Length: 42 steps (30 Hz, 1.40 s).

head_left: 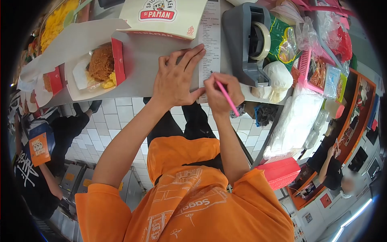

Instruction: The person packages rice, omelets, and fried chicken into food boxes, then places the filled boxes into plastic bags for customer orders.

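Observation:
My right hand (224,93) is closed around a pink pen (226,97), its tip at a long printed receipt (209,48) on the grey counter. My left hand (177,78) lies flat with fingers stretched out, its fingertips and thumb at the receipt's left edge. Beyond it stands a closed "Si Paman" chicken box (165,18). To the left, an open box (95,68) holds a piece of fried chicken (101,62) and something yellow. A grey tape dispenser (244,44) with a tape roll (260,40) is right of the receipt.
A pink basket (308,72) with packets, a green packet (282,40) and white bags (278,76) crowd the right side. Another open box (48,86) is at far left, below a tray of yellow food (58,22). Two other people stand at left and right.

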Each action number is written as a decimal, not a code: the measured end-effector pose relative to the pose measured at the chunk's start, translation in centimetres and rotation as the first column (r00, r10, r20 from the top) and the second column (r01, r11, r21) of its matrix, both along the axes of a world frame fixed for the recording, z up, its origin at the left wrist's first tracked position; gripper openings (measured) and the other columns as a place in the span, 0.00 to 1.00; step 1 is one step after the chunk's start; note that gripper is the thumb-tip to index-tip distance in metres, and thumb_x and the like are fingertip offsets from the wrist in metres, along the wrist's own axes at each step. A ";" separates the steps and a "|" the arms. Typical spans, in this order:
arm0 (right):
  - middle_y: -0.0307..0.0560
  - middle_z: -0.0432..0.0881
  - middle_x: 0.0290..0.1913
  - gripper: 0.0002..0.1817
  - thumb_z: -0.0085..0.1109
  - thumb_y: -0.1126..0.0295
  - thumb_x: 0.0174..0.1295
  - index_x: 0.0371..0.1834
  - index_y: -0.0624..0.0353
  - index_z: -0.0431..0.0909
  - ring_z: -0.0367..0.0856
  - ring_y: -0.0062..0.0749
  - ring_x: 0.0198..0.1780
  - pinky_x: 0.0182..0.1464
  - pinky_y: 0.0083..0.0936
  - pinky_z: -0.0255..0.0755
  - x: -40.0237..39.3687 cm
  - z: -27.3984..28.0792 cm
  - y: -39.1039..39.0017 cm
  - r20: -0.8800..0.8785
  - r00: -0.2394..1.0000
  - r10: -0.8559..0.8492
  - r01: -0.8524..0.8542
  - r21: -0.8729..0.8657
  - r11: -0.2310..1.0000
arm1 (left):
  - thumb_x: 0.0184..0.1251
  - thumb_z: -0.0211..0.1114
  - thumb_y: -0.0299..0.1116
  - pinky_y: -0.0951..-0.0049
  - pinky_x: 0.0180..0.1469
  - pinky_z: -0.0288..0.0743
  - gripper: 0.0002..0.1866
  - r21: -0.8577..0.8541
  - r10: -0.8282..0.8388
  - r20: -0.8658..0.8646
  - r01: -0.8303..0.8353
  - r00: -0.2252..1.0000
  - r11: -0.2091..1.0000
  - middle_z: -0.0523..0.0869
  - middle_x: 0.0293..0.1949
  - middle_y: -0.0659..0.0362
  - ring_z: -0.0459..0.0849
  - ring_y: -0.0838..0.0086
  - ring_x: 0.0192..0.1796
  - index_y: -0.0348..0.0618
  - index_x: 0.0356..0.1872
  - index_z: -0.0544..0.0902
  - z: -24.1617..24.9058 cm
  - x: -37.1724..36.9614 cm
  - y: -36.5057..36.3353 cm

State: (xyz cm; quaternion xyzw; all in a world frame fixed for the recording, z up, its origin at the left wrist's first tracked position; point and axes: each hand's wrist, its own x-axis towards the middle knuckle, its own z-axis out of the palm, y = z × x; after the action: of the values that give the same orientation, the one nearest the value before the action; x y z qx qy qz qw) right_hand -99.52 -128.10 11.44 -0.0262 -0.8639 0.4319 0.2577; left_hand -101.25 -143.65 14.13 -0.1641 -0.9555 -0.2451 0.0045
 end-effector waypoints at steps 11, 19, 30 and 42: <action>0.44 0.88 0.32 0.11 0.72 0.81 0.45 0.32 0.57 0.85 0.87 0.35 0.30 0.34 0.25 0.81 0.4 0.1 0.3 0.015 1.000 -0.009 0.008 0.035 0.999 | 0.44 0.76 0.57 0.59 0.61 0.63 0.50 -0.033 0.001 -0.021 -0.002 1.000 0.999 0.69 0.75 0.72 0.68 0.68 0.65 0.50 0.72 0.71 -0.3 0.3 0.0; 0.44 0.89 0.34 0.13 0.72 0.82 0.48 0.37 0.59 0.87 0.88 0.34 0.33 0.36 0.23 0.81 4.0 -0.4 2.5 0.005 0.997 0.075 -0.075 -0.022 0.997 | 0.41 0.76 0.65 0.59 0.62 0.62 0.56 -0.040 0.008 -0.044 -0.010 0.999 0.999 0.67 0.76 0.71 0.68 0.68 0.65 0.50 0.75 0.68 -0.3 0.2 0.2; 0.45 0.87 0.31 0.12 0.72 0.82 0.44 0.33 0.58 0.85 0.87 0.35 0.31 0.34 0.25 0.81 2.9 0.1 1.5 0.004 0.980 0.200 -0.199 -0.040 0.979 | 0.39 0.78 0.61 0.59 0.62 0.62 0.57 -0.062 0.014 -0.045 -0.017 0.999 0.998 0.66 0.76 0.71 0.68 0.68 0.65 0.51 0.75 0.68 -0.4 0.4 0.4; 0.45 0.86 0.31 0.11 0.72 0.82 0.47 0.33 0.58 0.84 0.86 0.35 0.30 0.32 0.24 0.79 2.1 0.7 1.0 -0.020 0.991 0.134 -0.135 -0.151 0.979 | 0.37 0.77 0.61 0.60 0.61 0.62 0.58 -0.079 0.010 -0.070 -0.016 0.997 0.997 0.66 0.77 0.70 0.68 0.68 0.65 0.51 0.76 0.67 -0.6 0.3 0.4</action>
State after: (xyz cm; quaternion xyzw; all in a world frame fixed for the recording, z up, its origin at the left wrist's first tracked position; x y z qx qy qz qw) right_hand -97.42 -127.14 12.18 0.0150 -0.8271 0.5129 0.2295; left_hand -100.92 -143.26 13.56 -0.1664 -0.9648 -0.2008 0.0328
